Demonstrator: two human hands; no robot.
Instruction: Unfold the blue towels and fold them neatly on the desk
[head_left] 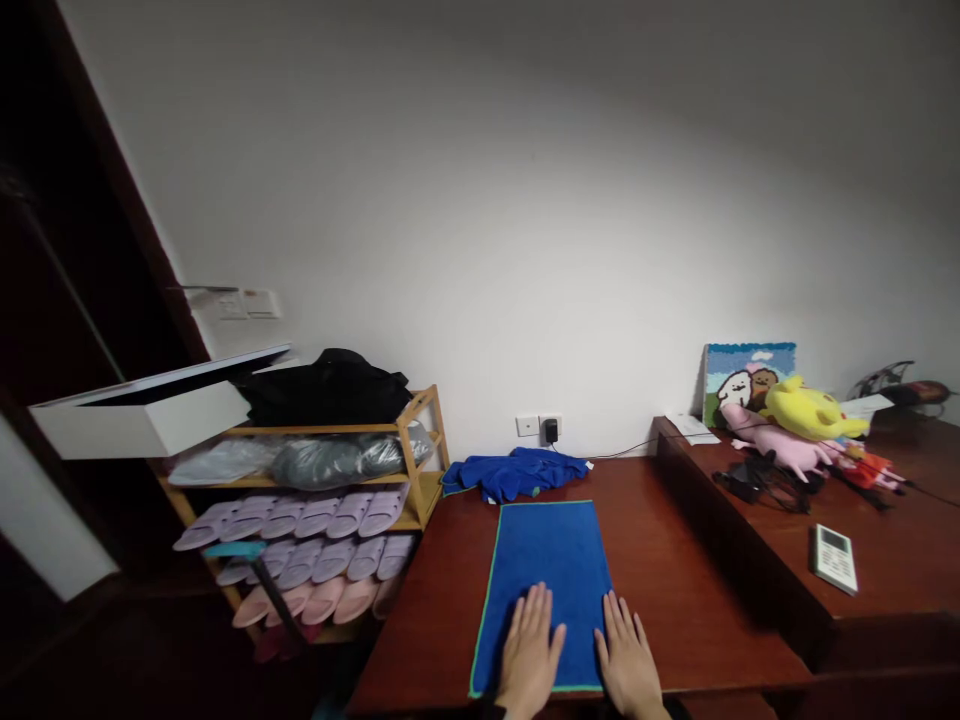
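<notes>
A blue cloth with a green edge lies spread flat on the reddish-brown table. My left hand rests palm down on the cloth's near left part, its fingers stretched out. Over the near right edge of the cloth lies my right hand, also flat and open, partly on the table. Neither hand holds anything. Behind the flat cloth, against the wall, sits a crumpled heap of blue cloth.
Left of the table stands a wooden rack with several slippers, a black bag and a white box. The raised surface at right bears plush toys, cables, a picture and a white remote.
</notes>
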